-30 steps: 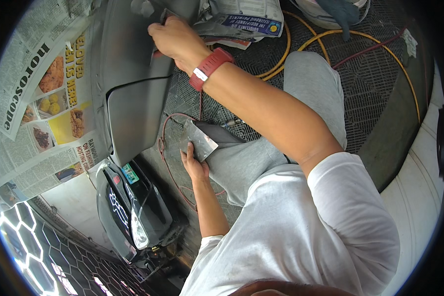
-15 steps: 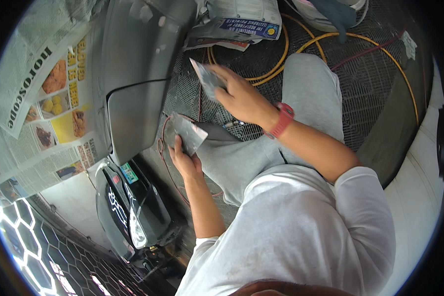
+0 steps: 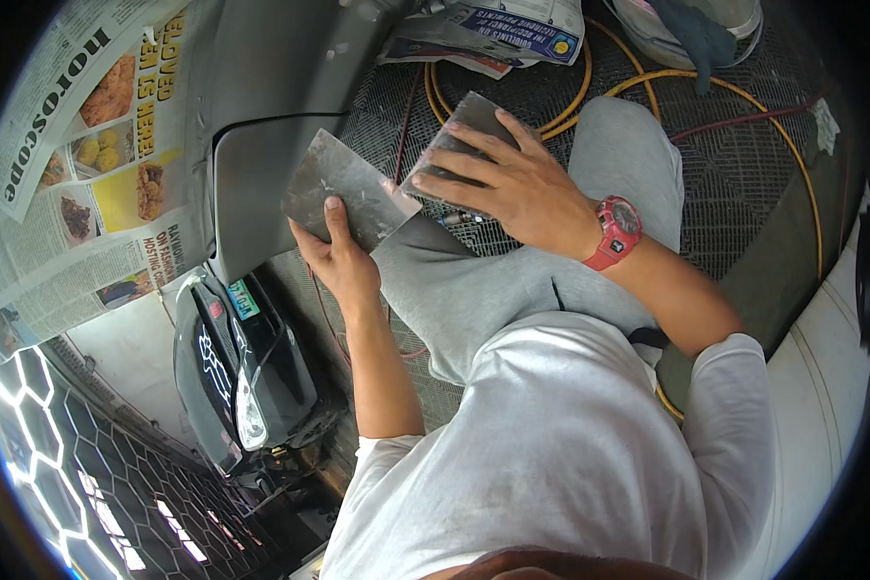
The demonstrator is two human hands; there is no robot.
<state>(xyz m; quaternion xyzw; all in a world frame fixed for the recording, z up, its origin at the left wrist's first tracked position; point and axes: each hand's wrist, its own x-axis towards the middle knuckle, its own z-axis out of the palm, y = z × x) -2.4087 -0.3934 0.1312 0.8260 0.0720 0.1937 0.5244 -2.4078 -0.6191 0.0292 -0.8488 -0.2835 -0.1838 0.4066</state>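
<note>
My left hand grips a thin square metal plate, thumb on its face, with pale smudges on the metal. Just to its right, my right hand, red watch at the wrist, holds a second metal plate, fingers spread over its top and thumb hidden. The two plates almost meet above my grey-trousered legs. A grey vehicle panel with a dark seam and a few pale spots near its top stands in front of me at the left, beside both plates.
Newspaper covers the surface at far left. Folded newspapers lie ahead, yellow and red hoses cross the mesh mat, and a bucket with grey cloth stands top right. A glossy black vehicle part is lower left.
My right hand has left the panel and come down right with its plate, now turned beside the other. My left hand has lifted its plate up and slightly left toward it.
</note>
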